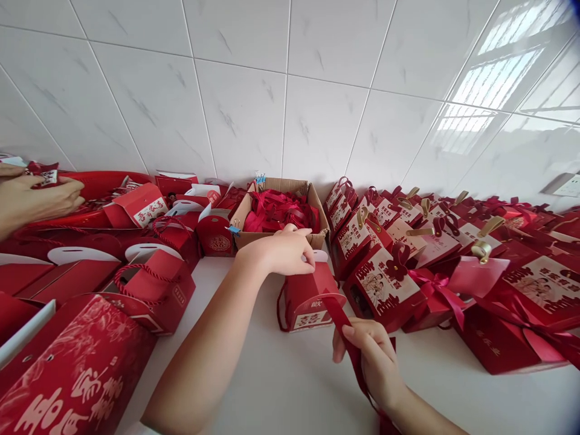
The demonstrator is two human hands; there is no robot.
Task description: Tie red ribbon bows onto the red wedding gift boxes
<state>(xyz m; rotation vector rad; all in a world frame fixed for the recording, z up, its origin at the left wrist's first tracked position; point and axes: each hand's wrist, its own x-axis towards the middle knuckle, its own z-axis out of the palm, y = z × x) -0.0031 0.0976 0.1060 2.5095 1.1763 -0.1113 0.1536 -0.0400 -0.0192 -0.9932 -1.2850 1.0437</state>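
Observation:
A small red gift box (312,284) with a pale label and a rope handle stands on the white table in front of me. Pinched in my right hand (369,356) is a dark red ribbon (339,323), which runs from the box's front edge down past my wrist. My left hand (287,251) is bent over the far side of the box with its fingers curled. Whatever those fingers grip, if anything, is hidden.
Behind the box, a cardboard carton (324,220) holds red ribbons. Decorated red gift boxes (385,284) crowd the right side, and more red boxes (72,368) fill the left. At far left, another person's hands (40,196) hold a small red packet near a red basin (95,181).

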